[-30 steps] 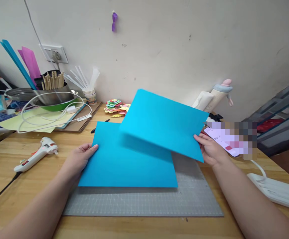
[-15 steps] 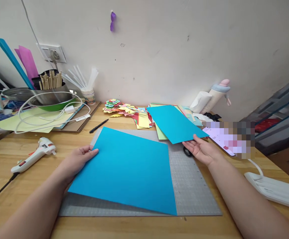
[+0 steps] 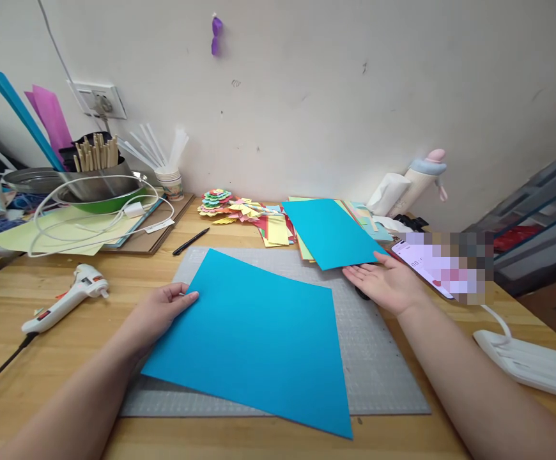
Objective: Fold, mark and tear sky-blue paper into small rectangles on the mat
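Lying flat on the mat [image 3: 383, 377], one blue sheet [image 3: 254, 338] is pinned at its edge by the spread left hand [image 3: 163, 310]; the second sheet [image 3: 330, 233], already set aside, lies just beyond the open right hand [image 3: 386, 284].

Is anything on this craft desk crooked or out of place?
Yes. The big blue sheet under the left hand lies askew on the grey cutting mat, and its near corner juts past the mat's front edge. The right hand lies open, palm up, beside a smaller blue sheet atop scattered paper scraps.

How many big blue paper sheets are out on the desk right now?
2: one blue sheet on the cutting mat under the left hand; another atop the coloured pile by the right hand. Others may be hidden.
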Tool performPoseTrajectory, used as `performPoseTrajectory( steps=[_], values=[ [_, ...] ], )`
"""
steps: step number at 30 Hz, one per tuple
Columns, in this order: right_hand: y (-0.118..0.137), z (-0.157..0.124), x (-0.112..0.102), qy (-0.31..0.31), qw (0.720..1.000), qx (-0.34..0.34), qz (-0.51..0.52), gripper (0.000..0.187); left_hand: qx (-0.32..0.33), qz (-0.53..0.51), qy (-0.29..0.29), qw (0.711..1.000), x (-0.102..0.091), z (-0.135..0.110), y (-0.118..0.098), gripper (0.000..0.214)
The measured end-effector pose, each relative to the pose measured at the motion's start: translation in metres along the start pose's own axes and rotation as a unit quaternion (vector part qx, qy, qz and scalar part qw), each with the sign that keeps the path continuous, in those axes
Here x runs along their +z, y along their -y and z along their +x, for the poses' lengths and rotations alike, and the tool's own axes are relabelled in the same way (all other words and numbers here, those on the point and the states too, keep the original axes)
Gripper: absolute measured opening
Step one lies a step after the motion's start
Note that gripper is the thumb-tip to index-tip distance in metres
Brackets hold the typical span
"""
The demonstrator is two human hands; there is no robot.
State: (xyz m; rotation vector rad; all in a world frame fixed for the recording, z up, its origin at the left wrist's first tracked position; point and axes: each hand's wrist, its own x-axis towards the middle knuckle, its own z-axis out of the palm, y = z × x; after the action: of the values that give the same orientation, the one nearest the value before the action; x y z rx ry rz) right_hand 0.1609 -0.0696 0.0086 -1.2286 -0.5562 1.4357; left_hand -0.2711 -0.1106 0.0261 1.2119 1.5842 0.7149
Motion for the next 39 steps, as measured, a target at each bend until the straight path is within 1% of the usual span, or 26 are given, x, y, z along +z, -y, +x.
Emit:
performPoseTrajectory(
  steps=[3,6,9,12,14,17,19,22,24,29,32,35,37,39],
  values=[
    [-0.002,0.012,0.003,-0.014,1.0,-0.008,0.019,0.021,0.005,0.004,0.003,1.0,0.001,0.0,0.001,0.041],
    [-0.002,0.022,0.007,-0.014,0.999,-0.028,0.034,0.019,0.009,0.01,0.006,1.0,0.002,0.001,0.002,0.041],
    [-0.002,0.031,0.012,-0.016,0.997,-0.063,0.04,0.027,0.015,0.019,0.008,1.0,0.002,0.001,0.003,0.041],
    [-0.002,0.039,0.014,-0.051,0.991,-0.113,0.042,0.041,0.014,0.025,0.014,0.999,0.002,0.001,0.003,0.044],
    [0.0,0.042,0.012,-0.07,0.985,-0.148,0.046,0.047,0.011,0.025,0.019,0.999,0.002,0.001,0.002,0.046],
    [0.009,0.039,0.006,-0.073,0.977,-0.191,0.052,0.049,0.009,0.025,0.022,0.999,0.002,0.001,0.002,0.047],
    [0.017,0.036,0.0,-0.065,0.975,-0.205,0.057,0.049,0.011,0.025,0.023,0.999,0.002,0.001,0.002,0.046],
    [0.026,0.036,-0.007,-0.052,0.976,-0.201,0.068,0.048,0.014,0.024,0.027,0.999,0.002,0.002,0.003,0.045],
    [0.027,0.04,-0.01,-0.046,0.979,-0.187,0.074,0.049,0.015,0.023,0.031,0.999,0.002,0.002,0.004,0.046],
    [0.016,0.043,-0.014,-0.028,0.984,-0.157,0.078,0.051,0.016,0.025,0.034,0.999,0.002,0.002,0.002,0.047],
    [0.008,0.036,-0.011,-0.001,0.989,-0.134,0.061,0.05,0.017,0.026,0.033,0.999,0.003,0.002,0.0,0.048],
    [0.007,0.035,-0.004,0.028,0.993,-0.108,0.035,0.048,0.019,0.026,0.03,0.999,0.004,0.001,-0.002,0.048],
    [0.011,0.041,0.0,0.037,0.995,-0.096,0.016,0.046,0.022,0.026,0.03,0.999,0.004,0.001,-0.002,0.048],
    [0.018,0.052,0.002,0.032,0.995,-0.089,-0.003,0.045,0.023,0.026,0.029,0.999,0.004,0.001,-0.001,0.047]
  ],
)
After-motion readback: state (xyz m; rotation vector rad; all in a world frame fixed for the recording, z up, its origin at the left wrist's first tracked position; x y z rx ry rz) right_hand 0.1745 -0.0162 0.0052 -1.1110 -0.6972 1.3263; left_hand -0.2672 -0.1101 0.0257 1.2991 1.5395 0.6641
